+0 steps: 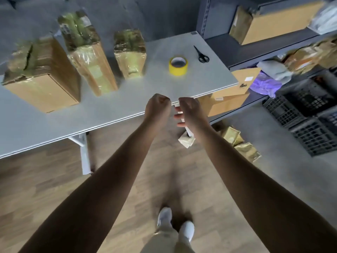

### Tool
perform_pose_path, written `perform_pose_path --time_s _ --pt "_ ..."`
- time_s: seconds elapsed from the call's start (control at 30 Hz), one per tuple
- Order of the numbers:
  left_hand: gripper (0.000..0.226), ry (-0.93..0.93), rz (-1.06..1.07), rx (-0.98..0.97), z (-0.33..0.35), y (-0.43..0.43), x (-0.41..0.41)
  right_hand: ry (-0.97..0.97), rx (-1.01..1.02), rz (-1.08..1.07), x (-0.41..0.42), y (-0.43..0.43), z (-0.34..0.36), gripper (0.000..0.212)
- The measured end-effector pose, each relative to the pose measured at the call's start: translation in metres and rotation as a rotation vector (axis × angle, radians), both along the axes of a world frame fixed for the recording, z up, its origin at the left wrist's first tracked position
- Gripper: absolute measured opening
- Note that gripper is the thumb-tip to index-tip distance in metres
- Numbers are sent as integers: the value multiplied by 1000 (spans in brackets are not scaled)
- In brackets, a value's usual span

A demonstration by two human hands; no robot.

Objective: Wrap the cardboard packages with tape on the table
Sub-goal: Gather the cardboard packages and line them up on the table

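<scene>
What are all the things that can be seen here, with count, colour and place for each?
cardboard packages: three, brown under shiny tape, standing on the table's left part
tape roll: one, yellow, on the table, right of the packages
scissors: one pair, black, on the table, right of the tape roll
table: one, pale grey, across the upper left
shelf rack: one, grey, at right, holding brown boxes
crates: at least two, black, on the floor at right
left grip: one hand, curled, empty, over the table's near edge
right grip: one hand, loosely curled, empty, beside the left grip
</scene>
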State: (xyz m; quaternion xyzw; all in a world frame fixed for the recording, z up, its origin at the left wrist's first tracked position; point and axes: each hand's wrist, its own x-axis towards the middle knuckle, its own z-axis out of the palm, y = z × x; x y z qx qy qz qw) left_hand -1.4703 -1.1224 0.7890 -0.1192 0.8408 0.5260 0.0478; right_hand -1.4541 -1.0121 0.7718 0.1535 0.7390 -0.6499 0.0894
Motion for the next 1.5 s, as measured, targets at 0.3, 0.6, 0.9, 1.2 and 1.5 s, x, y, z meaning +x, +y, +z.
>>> perform_pose_path --time_s 0.3,0.6,0.9,1.2,1.5 --pt "14 -141 -105 140 -93 69 1 -82 59 -161 32 70 -79 32" --pt "15 -159 -166 116 -183 164 10 -107 41 -291 53 176 -180 20" --pt "16 -278 -111 154 -278 307 49 -135 62 -377 100 324 -284 24" --pt "11 -357 -232 94 -426 411 29 -164 145 -462 80 415 -430 21" --pt "15 -246 -315 17 -614 455 -71 -149 253 -514 5 447 -615 23"
